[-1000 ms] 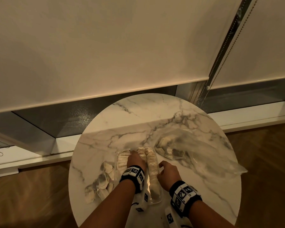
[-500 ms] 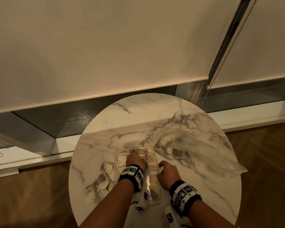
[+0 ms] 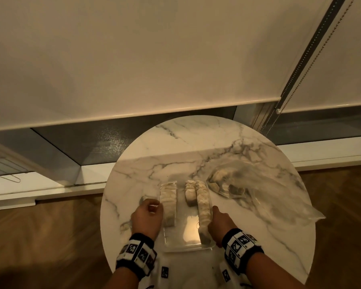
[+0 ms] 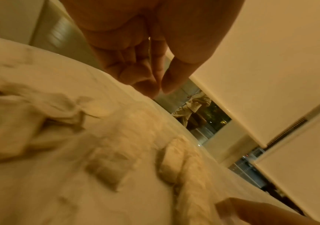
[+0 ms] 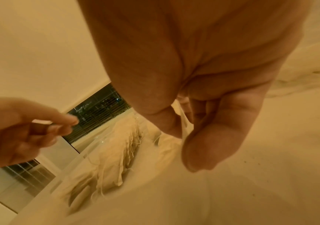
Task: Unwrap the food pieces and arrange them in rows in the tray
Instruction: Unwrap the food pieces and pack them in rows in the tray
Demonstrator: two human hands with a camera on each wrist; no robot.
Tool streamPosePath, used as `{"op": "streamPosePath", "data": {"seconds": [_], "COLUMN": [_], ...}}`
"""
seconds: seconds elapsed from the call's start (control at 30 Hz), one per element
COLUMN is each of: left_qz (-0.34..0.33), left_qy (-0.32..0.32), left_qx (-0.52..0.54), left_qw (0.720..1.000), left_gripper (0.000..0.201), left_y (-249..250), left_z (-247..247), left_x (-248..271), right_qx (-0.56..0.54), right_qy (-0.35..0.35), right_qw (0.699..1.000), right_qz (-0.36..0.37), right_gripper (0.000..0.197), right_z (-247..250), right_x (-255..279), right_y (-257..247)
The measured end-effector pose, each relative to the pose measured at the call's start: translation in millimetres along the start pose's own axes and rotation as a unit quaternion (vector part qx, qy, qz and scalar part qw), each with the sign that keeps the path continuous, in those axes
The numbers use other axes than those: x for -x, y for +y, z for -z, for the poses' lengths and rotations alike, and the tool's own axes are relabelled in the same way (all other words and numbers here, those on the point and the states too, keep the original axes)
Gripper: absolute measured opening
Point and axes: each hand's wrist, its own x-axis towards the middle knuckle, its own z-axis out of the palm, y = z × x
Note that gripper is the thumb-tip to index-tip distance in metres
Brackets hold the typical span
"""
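A clear plastic tray sits mid-table with pale food pieces in rows: a left row, a short middle row and a long right row. My left hand hovers just left of the tray, fingers loosely curled toward the thumb and holding nothing, as the left wrist view also shows. My right hand is at the tray's right side. In the right wrist view its thumb and fingers pinch the clear tray wall. A few loose pieces lie partly hidden under my left hand.
The round marble table stands by a window sill with lowered blinds. A crumpled clear plastic bag holding several more pieces lies right of the tray. Another loose piece lies near the table's left edge. Wood floor surrounds the table.
My left hand has come out of the tray's middle and moved left to the loose pieces, uncovering the rows. My right hand has stayed at the tray's right side.
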Motion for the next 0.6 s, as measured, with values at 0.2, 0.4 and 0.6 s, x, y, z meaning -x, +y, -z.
{"op": "streamPosePath", "data": {"seconds": [0.2,0.4,0.6], "left_qz": [0.052,0.012,-0.007], "left_qy": [-0.009,-0.102,-0.111], "left_qx": [-0.112,-0.186,-0.243], "left_qw": [0.992,0.977,0.964], "left_gripper": [0.016,0.041,0.049], "left_y": [-73,-108,-106], "left_z": [38,34,18], "left_x": [1,14,13], "right_qx": [-0.023,0.006,0.006], "right_qy": [0.002,0.020,0.016], "right_qw": [1.000,1.000,0.999], "right_qz": [-0.004,-0.017,-0.035], "right_gripper": [0.036,0.035,0.038], "right_z": [-2,-8,-9], "right_x": [7,11,15], "right_y": [-3,-8,-16]}}
